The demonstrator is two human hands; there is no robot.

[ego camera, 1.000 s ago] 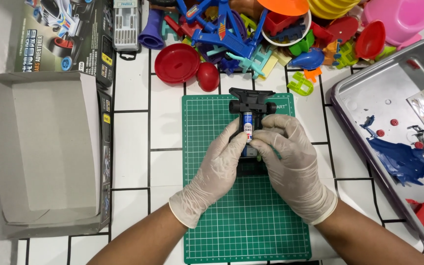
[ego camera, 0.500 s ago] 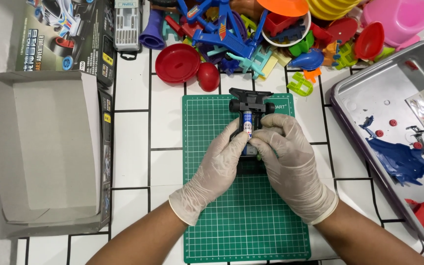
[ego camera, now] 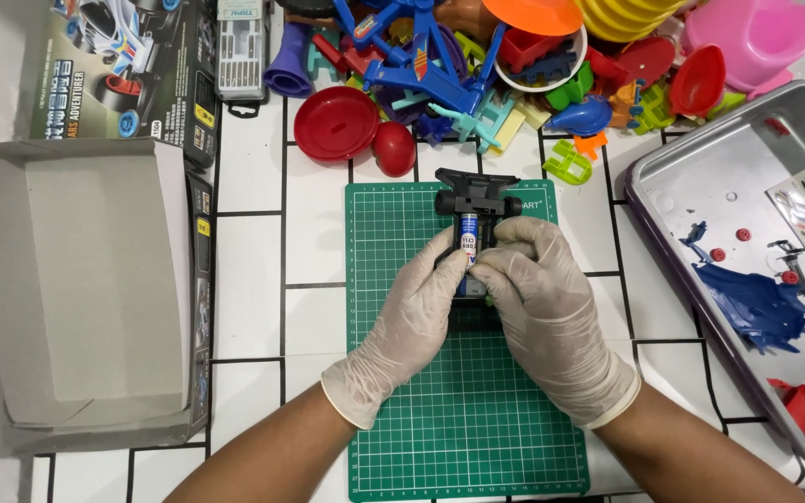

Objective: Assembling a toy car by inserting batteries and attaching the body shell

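Note:
A black toy car chassis [ego camera: 475,203] lies on a green cutting mat [ego camera: 458,428] in the head view. A blue and white battery [ego camera: 467,235] sits lengthwise in its middle. My left hand [ego camera: 414,317], in a pale glove, grips the chassis from the left. My right hand [ego camera: 540,303], also gloved, covers its right side and rear, with fingertips meeting the left ones over the battery. The rear half of the chassis is hidden under both hands.
A heap of coloured plastic toys [ego camera: 477,65] lies behind the mat, with a red lid [ego camera: 335,122] and a red ball [ego camera: 393,148]. A metal tray [ego camera: 701,210] with blue and red parts stands at the right. An open grey cardboard box [ego camera: 86,279] and its printed lid [ego camera: 123,74] lie at the left.

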